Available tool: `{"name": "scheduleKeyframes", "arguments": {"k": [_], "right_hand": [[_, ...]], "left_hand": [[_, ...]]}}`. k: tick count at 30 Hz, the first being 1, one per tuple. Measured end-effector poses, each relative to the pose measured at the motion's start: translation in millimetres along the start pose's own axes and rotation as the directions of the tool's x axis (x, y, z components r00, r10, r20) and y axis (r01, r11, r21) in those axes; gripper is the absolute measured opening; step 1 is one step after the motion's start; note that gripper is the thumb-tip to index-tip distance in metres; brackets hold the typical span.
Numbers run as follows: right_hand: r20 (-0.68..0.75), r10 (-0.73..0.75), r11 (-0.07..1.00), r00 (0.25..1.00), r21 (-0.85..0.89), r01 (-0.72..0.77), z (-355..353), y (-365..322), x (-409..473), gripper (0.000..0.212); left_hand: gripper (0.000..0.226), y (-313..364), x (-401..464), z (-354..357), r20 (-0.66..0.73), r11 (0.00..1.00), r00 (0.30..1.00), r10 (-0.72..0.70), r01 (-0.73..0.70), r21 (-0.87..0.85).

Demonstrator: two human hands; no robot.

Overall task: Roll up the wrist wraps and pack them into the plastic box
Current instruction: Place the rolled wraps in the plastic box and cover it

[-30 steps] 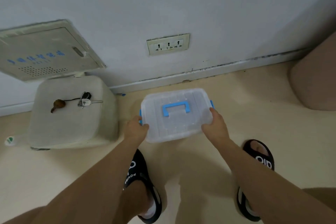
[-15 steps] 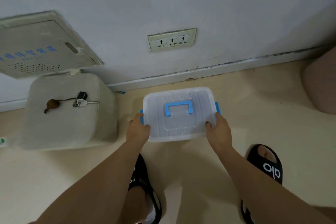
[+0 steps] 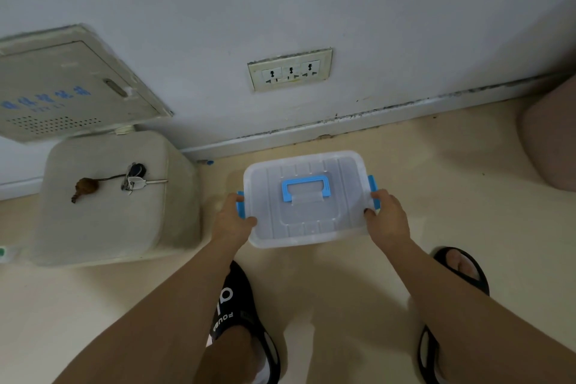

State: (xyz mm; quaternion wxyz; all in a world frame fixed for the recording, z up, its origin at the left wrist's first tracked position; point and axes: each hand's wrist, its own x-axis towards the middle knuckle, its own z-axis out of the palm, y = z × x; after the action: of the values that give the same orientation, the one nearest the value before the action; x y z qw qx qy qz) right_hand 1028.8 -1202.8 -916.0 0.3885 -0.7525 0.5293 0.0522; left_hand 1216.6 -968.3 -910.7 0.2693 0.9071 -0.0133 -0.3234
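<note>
Plastic box point(image 3: 307, 199), clear-walled with its lid shut and a blue carry handle point(image 3: 305, 188) lying flat on top, sat just above the middle of the head view, over the beige floor point(image 3: 436, 184) and near the skirting at the foot of the wall. Whether it rested on the floor or was lifted slightly could not be told. A blue latch point(image 3: 373, 191) showed at its 3 o'clock end and another blue latch point(image 3: 240, 204) at its 9 o'clock end.

The left hand point(image 3: 232, 220) gripped the box at 9 o'clock, thumb curled over the lid's edge and fingers wrapped at the latch. The right hand point(image 3: 388, 217) gripped it at 3 o'clock in the same way, thumb on the lid's rim and fingers beside the latch. Both forearms ran in from 6 o'clock.

At 9 o'clock from the box, close beside the left hand, stood a pale rounded block point(image 3: 118, 196) with a bunch of keys point(image 3: 135, 179) and a small brown charm point(image 3: 85, 188) on top. At 12 o'clock a triple wall socket point(image 3: 290, 69) was set in the grey wall, and at 10 o'clock a cream panel point(image 3: 71, 84) with blue lettering. Two black slippers, the left slipper point(image 3: 233, 302) and the right slipper point(image 3: 467, 271), stood at 6 o'clock. No wrist wraps were visible through the lid.
</note>
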Motion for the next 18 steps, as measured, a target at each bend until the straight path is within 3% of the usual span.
{"name": "scheduleKeyframes", "arguments": {"k": [3, 9, 13, 16, 18], "right_hand": [[0.009, 0.061, 0.993, 0.998, 0.099, -0.061, 1, -1, 0, 0.033], [-0.095, 0.074, 0.969, 0.993, 0.243, -0.048, 1, -5, -1, 0.042], [-0.141, 0.051, 0.981, 0.989, 0.19, -0.023, 4, -9, -3, 0.058], [-0.13, -0.018, 0.998, 0.991, 0.051, 0.025, 8, -10, -2, 0.04], [-0.122, -0.044, 0.999, 0.992, 0.007, 0.045, 9, -9, 0, 0.042]], "left_hand": [[0.068, -1, 0, -2, -0.07, 0.999, 0.997, -0.038, 0.038, 0.003], [0.042, 5, 4, -3, -0.054, 0.981, 0.999, -0.008, 0.018, 0.195], [0.026, 8, -2, 1, -0.081, 0.953, 0.994, 0.079, -0.051, 0.299], [0.02, 9, -6, 6, -0.094, 0.933, 0.989, 0.117, -0.077, 0.352], [0.02, 9, -6, 7, -0.093, 0.932, 0.989, 0.113, -0.073, 0.354]]}}
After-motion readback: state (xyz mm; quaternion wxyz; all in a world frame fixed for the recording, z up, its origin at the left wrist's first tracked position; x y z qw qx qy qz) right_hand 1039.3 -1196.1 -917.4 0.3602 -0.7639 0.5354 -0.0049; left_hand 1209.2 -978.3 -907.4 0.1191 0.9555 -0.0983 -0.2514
